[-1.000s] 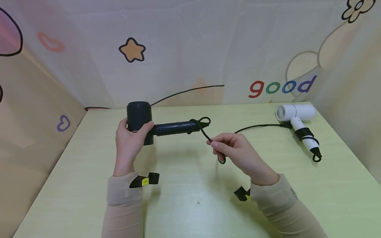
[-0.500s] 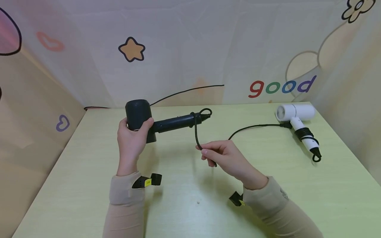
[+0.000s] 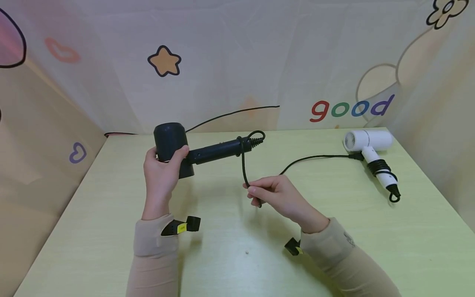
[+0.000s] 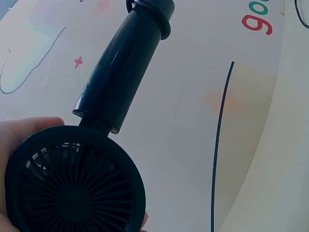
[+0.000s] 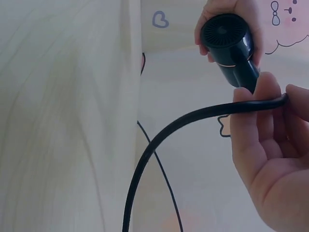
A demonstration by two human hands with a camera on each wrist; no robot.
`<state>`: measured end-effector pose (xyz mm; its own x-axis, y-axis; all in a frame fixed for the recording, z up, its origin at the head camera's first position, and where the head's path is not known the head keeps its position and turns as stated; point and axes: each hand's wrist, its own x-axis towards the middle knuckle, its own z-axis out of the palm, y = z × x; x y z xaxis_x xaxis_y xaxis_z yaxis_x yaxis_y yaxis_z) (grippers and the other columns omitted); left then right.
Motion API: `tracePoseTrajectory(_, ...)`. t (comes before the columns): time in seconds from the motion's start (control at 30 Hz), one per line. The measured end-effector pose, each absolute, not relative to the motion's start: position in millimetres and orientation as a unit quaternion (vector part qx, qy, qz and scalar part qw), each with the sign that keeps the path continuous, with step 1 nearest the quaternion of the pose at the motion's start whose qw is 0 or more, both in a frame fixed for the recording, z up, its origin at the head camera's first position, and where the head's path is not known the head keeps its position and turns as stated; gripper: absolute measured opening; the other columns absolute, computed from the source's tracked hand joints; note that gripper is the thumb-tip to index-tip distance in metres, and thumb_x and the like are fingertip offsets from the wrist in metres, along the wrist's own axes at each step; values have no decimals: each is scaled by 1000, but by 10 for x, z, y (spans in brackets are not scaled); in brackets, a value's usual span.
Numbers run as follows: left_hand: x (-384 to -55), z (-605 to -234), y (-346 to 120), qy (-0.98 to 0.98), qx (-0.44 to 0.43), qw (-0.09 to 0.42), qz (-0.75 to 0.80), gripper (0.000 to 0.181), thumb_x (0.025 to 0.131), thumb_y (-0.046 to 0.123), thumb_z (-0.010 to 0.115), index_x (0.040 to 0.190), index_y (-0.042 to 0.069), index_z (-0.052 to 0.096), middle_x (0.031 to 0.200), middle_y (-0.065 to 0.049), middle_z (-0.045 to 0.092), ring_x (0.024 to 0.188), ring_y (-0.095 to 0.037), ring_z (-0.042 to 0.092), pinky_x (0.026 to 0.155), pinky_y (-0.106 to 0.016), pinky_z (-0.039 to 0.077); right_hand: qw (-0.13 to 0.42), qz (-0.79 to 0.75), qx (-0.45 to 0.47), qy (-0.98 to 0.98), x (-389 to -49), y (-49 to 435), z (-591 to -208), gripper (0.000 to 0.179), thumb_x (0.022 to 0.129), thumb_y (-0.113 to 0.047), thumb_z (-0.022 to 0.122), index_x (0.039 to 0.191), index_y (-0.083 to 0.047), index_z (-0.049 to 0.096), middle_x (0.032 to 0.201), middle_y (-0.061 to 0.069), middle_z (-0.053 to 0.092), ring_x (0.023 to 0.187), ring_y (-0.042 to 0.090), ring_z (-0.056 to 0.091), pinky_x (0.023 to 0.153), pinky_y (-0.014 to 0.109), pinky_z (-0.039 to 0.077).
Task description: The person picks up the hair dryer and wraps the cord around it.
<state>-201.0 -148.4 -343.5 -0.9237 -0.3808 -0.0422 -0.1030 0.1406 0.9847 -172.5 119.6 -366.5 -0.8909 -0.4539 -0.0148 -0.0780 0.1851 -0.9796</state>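
My left hand [image 3: 160, 181] grips a dark hair dryer [image 3: 170, 140] round its barrel, holding it up over the table. The dryer's handle points right and slightly upward, with a turn of black cord near its ribbed end. The left wrist view shows the round slotted grille [image 4: 75, 203] facing that camera. Between thumb and fingers, my right hand [image 3: 287, 200] pinches the cord [image 3: 243, 165], which hangs down from the handle's end. In the right wrist view the cord [image 5: 161, 137] bends away from the fingertips toward the lower left.
At the table's right side lies a white hair dryer [image 3: 376, 140], black cord [image 3: 379, 166] wound round its handle. Another stretch of black cord [image 3: 315, 156] runs from beside it toward my right hand. Behind the light table [image 3: 222, 264] hangs a printed backdrop [image 3: 230, 49].
My right hand has moved left and slightly down, bringing the cord below the handle's end. The handle end has tilted upward in the left hand's grip. The white dryer has stayed put.
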Motion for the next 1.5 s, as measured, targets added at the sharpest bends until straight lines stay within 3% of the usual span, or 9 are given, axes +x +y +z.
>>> tracePoseTrajectory(0.2, -1990, -3384, -1464, -745, 156, 97, -641, 80, 82, 42, 68, 142, 5, 29, 132, -14, 44, 107, -32, 61, 95, -45, 49, 155, -613, -175, 755, -1791, 1199, -3748, 25, 91, -13, 63, 110, 2, 68, 95, 8, 71, 72, 12, 65, 75, 28, 55)
tracePoseTrajectory(0.57, -1963, -3313, -1368, -745, 144, 66, -649, 81, 83, 42, 68, 142, 6, 27, 131, -14, 45, 106, -30, 62, 94, -44, 50, 150, -607, -166, 762, -1881, 1180, -3816, 24, 89, -14, 64, 107, 1, 70, 84, 3, 70, 69, 15, 63, 71, 28, 55)
tracePoseTrajectory(0.7, -1948, -3297, -1328, -748, 136, 57, -647, 81, 83, 42, 68, 142, 5, 27, 131, -15, 44, 106, -31, 62, 93, -45, 50, 146, -607, -168, 763, -1908, 1155, -3856, 25, 89, -14, 64, 107, 2, 70, 88, 10, 71, 67, 14, 63, 70, 28, 55)
tracePoseTrajectory(0.83, -1943, -3282, -1332, -750, 135, 55, -645, 79, 83, 42, 68, 141, 6, 28, 130, -15, 45, 106, -31, 62, 92, -45, 51, 113, -590, -147, 786, -1960, 1176, -3857, 25, 90, -14, 64, 108, 2, 69, 99, 21, 70, 74, 23, 67, 71, 27, 55)
tracePoseTrajectory(0.93, -1938, -3277, -1348, -751, 137, 48, -645, 79, 83, 42, 68, 141, 7, 28, 130, -14, 45, 106, -31, 62, 93, -45, 50, 81, -574, -126, 805, -2014, 1217, -3851, 25, 90, -14, 64, 108, 1, 69, 104, 21, 69, 80, 26, 69, 73, 25, 56)
tracePoseTrajectory(1.1, -1938, -3277, -1354, -752, 129, 30, -646, 80, 83, 42, 68, 142, 7, 28, 131, -15, 47, 108, -32, 61, 94, -44, 50, 38, -543, -117, 831, -2088, 1285, -3879, 21, 90, -13, 63, 105, 0, 71, 99, 21, 70, 76, 18, 67, 72, 25, 55)
tracePoseTrajectory(1.33, -1930, -3299, -1354, -756, 111, 14, -645, 79, 83, 42, 68, 142, 8, 29, 127, -15, 51, 106, -31, 62, 94, -43, 50, 20, -517, -133, 845, -2145, 1311, -3946, 23, 91, -17, 62, 104, 1, 70, 94, 20, 69, 78, 24, 67, 74, 30, 55)
tracePoseTrajectory(1.5, -1885, -3271, -1394, -748, 116, 12, -653, 77, 84, 44, 67, 142, 10, 30, 128, -14, 51, 107, -31, 61, 95, -44, 49, -7, -507, -166, 846, -2149, 1260, -3927, 20, 91, -20, 63, 99, -5, 72, 85, 13, 70, 73, 17, 64, 71, 32, 53)
